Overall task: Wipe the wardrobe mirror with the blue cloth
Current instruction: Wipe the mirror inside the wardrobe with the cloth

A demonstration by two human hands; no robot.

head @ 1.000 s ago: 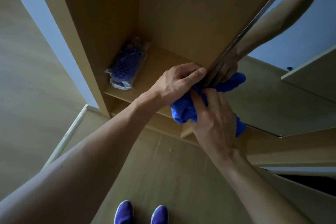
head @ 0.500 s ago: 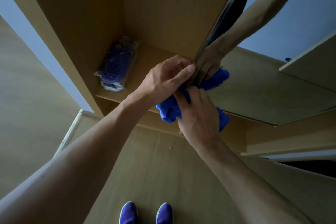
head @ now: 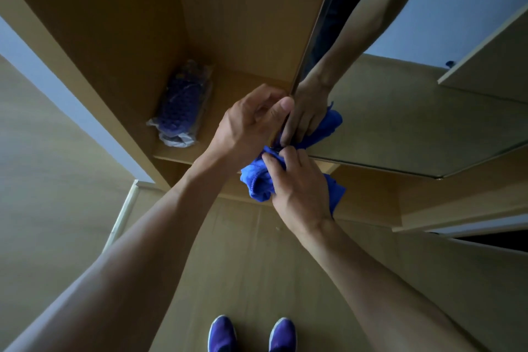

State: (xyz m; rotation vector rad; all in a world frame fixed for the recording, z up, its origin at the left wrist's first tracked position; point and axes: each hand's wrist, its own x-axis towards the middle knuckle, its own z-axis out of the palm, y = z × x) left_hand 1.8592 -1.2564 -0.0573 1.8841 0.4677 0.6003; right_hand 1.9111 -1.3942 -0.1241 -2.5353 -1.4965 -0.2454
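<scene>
The wardrobe mirror [head: 405, 111] is on an open door at the right, its metal edge running up from the hands. My right hand [head: 297, 188] grips the bunched blue cloth [head: 257, 183] and presses it against the mirror's lower left corner. My left hand [head: 251, 126] is closed around the door's edge just above the cloth. The glass reflects a hand, an arm and part of the cloth.
Inside the open wooden wardrobe, a plastic-wrapped purple item [head: 180, 111] lies on the shelf [head: 228, 94] to the left. My two purple shoes [head: 251, 334] stand on the wooden floor below. A drawer front or panel [head: 457, 208] juts out at the lower right.
The view has shifted so the hands sit a little further left and lower. My left hand has curled tighter on the door edge; the cloth stays at the mirror's lower corner.
</scene>
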